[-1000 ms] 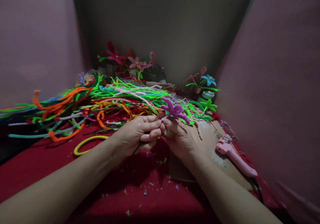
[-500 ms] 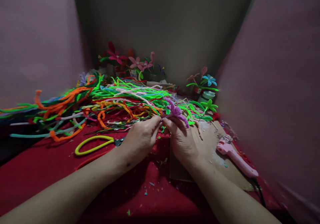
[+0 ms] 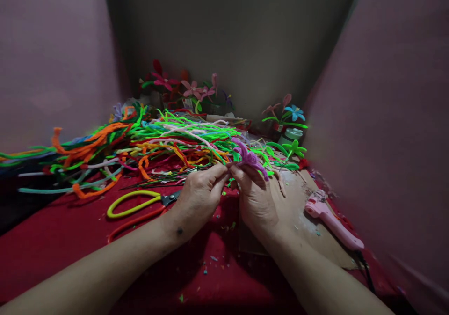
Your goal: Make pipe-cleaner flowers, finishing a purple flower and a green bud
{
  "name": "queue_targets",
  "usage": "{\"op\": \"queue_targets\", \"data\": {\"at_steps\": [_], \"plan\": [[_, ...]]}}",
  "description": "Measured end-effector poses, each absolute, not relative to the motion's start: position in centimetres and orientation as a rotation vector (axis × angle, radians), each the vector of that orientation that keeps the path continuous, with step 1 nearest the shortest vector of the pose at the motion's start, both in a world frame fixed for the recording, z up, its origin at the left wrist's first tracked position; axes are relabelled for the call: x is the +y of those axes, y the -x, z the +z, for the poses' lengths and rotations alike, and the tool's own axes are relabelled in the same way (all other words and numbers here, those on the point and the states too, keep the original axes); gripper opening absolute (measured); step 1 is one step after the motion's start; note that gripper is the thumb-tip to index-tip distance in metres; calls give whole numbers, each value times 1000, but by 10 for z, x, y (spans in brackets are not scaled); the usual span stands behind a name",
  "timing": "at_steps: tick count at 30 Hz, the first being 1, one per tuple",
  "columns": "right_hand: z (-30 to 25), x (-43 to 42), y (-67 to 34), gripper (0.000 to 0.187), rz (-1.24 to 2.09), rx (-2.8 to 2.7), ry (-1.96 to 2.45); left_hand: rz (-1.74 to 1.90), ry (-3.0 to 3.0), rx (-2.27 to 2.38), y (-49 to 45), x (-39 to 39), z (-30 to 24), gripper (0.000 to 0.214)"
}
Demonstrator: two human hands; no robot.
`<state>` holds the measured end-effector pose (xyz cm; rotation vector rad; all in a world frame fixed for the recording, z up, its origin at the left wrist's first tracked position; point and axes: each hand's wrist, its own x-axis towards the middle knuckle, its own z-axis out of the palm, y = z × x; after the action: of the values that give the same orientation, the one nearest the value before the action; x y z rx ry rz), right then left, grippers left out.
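Observation:
A purple pipe-cleaner flower (image 3: 249,157) is held just above the red cloth (image 3: 70,240), in front of a big heap of coloured pipe cleaners (image 3: 147,142). My left hand (image 3: 200,194) pinches the flower's base from the left with thumb and fingers closed. My right hand (image 3: 255,195) grips it from the right, fingers closed beneath the petals. The fingertips of both hands meet at the flower's stem end, which they hide.
Yellow-handled scissors (image 3: 140,204) lie left of my left hand. A pink glue gun (image 3: 331,220) rests on a cardboard sheet (image 3: 301,202) at the right. Finished pipe-cleaner flowers (image 3: 191,90) stand at the back, more (image 3: 289,113) by a small jar. Walls close in on both sides.
My left hand has turned from a curled grip to a fingertip pinch at the flower's base. The scissors it covered now show. The flower sits slightly lower and tilted.

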<state>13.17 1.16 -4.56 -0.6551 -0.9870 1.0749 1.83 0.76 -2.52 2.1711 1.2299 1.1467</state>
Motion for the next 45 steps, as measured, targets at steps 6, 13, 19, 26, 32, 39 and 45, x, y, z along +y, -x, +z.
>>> {"op": "queue_targets", "data": {"at_steps": [6, 13, 19, 26, 32, 39, 45], "plan": [[-43, 11, -134, 6, 1077, -1011, 661, 1116, -2302, 1348, -17, 8, -31, 21], [-45, 15, -136, 9, 1034, -1054, 719, 1042, -2456, 1364, -13, 14, -37, 16], [-49, 17, -134, 4, 1117, -959, 621, 1092, -2317, 1358, -15, 13, -33, 15], [-44, 15, -134, 2, 1134, -937, 674, 1137, -2426, 1232, -11, 18, -42, 23], [-36, 13, -136, 8, 1160, -1041, 653, 1216, -2364, 1170, -11, 20, -41, 25], [-36, 13, -141, 15, 1109, -1106, 716, 1181, -1877, 1091, -14, 18, -28, 13], [-41, 14, -142, 14, 1137, -1193, 729, 856, -1211, 890, -11, 17, -14, 18]]}}
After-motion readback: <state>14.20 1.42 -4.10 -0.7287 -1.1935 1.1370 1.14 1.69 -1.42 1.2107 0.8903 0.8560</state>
